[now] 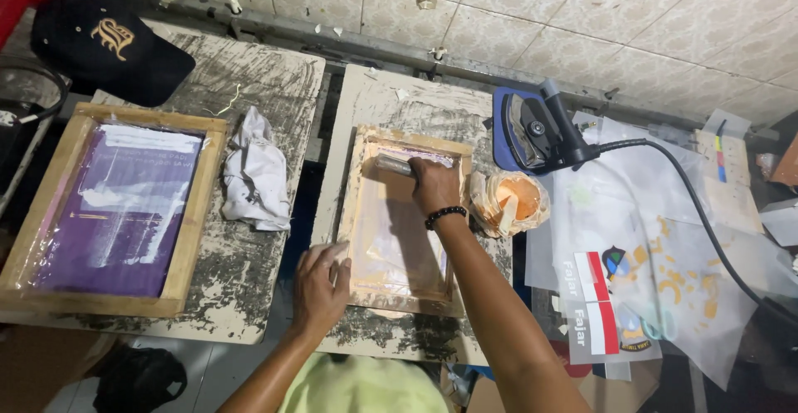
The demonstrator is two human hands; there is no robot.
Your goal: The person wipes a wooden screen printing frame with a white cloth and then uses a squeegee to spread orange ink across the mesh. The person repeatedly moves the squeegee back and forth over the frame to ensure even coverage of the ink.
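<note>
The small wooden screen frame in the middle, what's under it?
The small frame lies flat on a paint-stained board, left hand pressing its edge, right hand holding a squeegee inside. Whatever lies beneath the mesh is covered.

2 paint-crusted boards form the worktop, set side by side with a dark gap between them. The left board carries a wooden screen frame with purple mesh, a crumpled white rag just beside it and a black cap at the far corner. The right board carries a smaller wooden frame with pale orange mesh.
</note>
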